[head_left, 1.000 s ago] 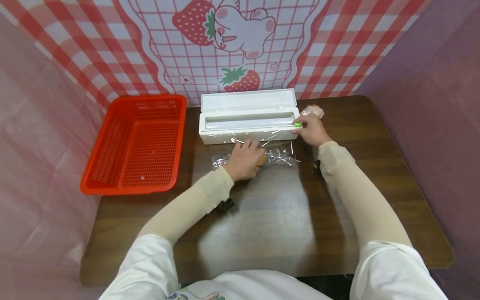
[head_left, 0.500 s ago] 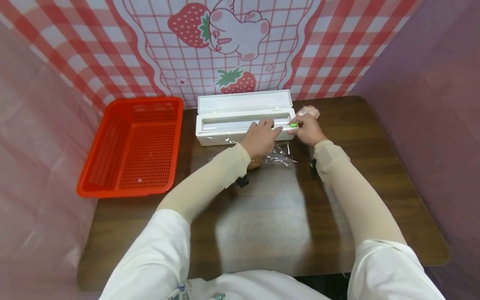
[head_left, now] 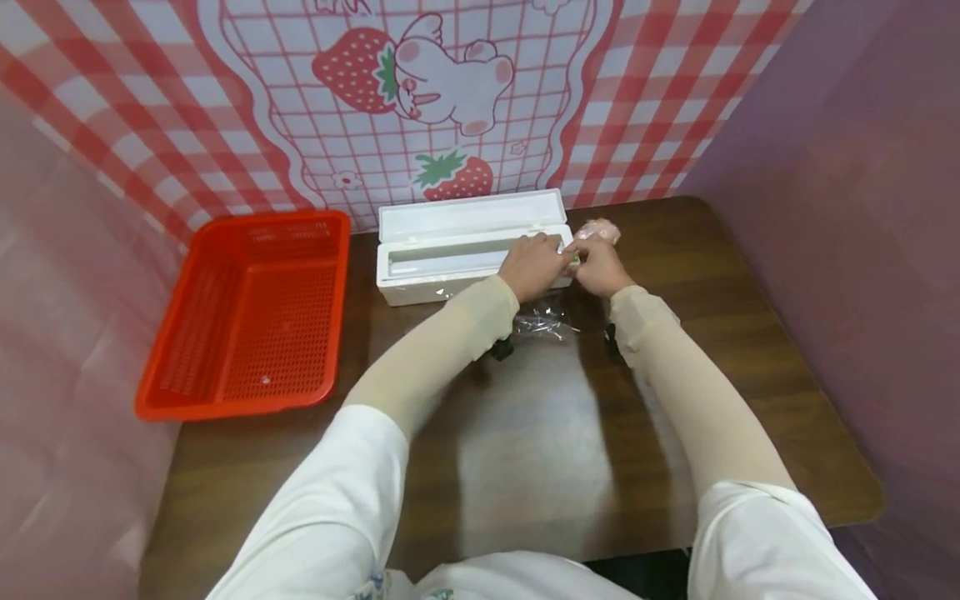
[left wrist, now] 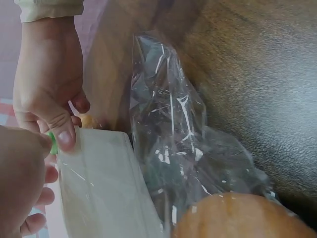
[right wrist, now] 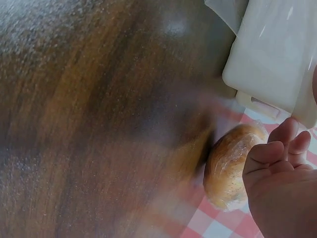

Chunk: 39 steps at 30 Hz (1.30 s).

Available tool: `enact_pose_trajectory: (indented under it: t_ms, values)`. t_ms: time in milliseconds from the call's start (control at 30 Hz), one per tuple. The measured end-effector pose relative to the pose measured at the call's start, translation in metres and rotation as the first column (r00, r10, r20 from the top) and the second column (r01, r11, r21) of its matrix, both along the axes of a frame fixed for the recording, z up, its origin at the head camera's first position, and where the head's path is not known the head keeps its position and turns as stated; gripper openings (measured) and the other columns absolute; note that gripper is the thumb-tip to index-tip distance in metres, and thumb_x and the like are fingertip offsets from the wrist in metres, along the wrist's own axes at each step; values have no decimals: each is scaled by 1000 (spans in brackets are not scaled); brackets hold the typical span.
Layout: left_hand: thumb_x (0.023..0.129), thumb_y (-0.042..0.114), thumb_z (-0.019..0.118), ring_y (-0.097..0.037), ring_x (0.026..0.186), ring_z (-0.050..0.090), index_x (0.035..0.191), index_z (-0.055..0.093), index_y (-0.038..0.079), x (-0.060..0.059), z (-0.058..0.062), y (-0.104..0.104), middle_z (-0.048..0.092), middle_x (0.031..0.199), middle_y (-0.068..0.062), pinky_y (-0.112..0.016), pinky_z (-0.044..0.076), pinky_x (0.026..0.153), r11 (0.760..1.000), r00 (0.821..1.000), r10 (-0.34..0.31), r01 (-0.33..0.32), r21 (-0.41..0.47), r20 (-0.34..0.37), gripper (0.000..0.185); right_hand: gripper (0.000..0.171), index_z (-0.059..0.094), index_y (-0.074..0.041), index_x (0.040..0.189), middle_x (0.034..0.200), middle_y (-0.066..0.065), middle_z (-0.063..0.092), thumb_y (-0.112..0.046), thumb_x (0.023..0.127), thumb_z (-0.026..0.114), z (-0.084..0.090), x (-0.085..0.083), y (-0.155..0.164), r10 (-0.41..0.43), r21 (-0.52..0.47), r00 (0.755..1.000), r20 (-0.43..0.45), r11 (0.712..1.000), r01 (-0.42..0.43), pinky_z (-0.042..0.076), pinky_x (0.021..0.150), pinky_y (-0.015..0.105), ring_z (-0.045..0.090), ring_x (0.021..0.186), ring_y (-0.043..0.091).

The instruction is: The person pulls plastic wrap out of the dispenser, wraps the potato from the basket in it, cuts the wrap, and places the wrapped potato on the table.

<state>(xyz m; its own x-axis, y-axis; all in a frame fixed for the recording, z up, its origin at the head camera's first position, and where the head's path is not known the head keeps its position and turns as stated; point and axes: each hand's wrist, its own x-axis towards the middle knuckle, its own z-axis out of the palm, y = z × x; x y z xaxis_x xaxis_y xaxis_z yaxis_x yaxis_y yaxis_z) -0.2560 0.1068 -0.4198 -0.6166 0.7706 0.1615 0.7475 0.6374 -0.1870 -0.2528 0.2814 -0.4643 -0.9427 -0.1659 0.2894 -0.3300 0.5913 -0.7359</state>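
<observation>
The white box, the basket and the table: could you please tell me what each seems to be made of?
White box: likely smooth, matte moulded plastic, going by its rounded corners and hinged lid.
Basket: red plastic with a slight gloss; walls and floor are a fine perforated mesh.
Table: dark wood grain, perhaps laminate, with a sheen that reflects light.

I see a white dispenser box point(head_left: 450, 258), an orange-red basket point(head_left: 240, 312), a dark brown wood-grain table point(head_left: 675, 350) and a red-checked strawberry backdrop point(head_left: 420, 100).
</observation>
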Motion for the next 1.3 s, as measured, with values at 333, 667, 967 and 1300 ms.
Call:
enact_pose_trajectory:
  t_ms: [333, 667, 967, 1300]
  values:
    - [100, 32, 63, -21, 80, 68, 109, 75, 21, -1, -1, 12, 67, 96, -4, -37, 57, 61, 992, 998, 22, -29, 122, 52, 19, 13, 65, 6, 73, 71, 13, 57, 19, 70, 61, -1, 1, 2, 25, 34, 998, -55, 999, -23, 38, 68, 33, 49, 75, 27]
    - [98, 31, 65, -19, 80, 66, 108, 75, 25, -1, -4, 21, 63, 96, -3, -35, 55, 62, 975, 988, 79, -104, 198, 130, 16, 16, 67, 7, 81, 73, 13, 61, 18, 70, 62, 0, 6, 0, 16, 29, 1000, -1, 999, -16, 41, 69, 31, 52, 76, 26]
    - [96, 30, 66, -18, 84, 67, 116, 75, 23, -1, -1, 20, 67, 97, -3, -35, 55, 65, 976, 991, 72, -94, 194, 116, 22, 19, 69, 7, 87, 80, 18, 62, 16, 71, 62, 6, 6, 0, -10, 81, 1000, 17, 997, 8, 42, 75, 39, 53, 82, 31]
    - [91, 34, 73, -17, 82, 66, 132, 68, 32, -3, -1, 11, 65, 99, -3, -34, 55, 66, 979, 992, 39, -62, 195, 124, 41, 23, 73, 6, 89, 78, 17, 63, 15, 69, 69, 8, 3, 0, 34, 93, 999, 11, 995, -35, 40, 72, 38, 52, 76, 31]
